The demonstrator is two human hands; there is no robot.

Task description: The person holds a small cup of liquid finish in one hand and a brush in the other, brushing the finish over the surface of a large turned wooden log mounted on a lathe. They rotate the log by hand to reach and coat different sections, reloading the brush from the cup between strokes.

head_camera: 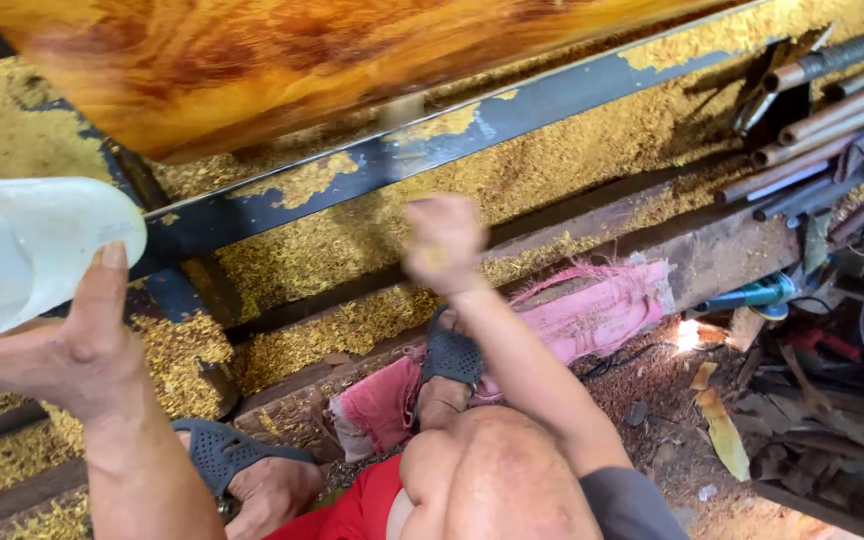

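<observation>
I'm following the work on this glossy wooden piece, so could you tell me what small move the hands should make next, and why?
Probably tip the white plastic bottle toward the right hand. The left hand holds the bottle tilted, apart from that hand, which is blurred and closed on something small just below the shiny turned wood.

**Glossy wood, sawdust everywhere**

Left hand [77,350] grips a translucent white plastic bottle [32,245], thumb up on its side. Right hand [442,240] is blurred — closed loosely, raised above the yellow sawdust [572,150] and just under a shiny orange-brown wood piece [282,60]. A dark metal rail [432,145] runs beneath it. Pink cloth [602,310] lies by the sandalled feet — metal rods [832,100] piled at right.
</observation>
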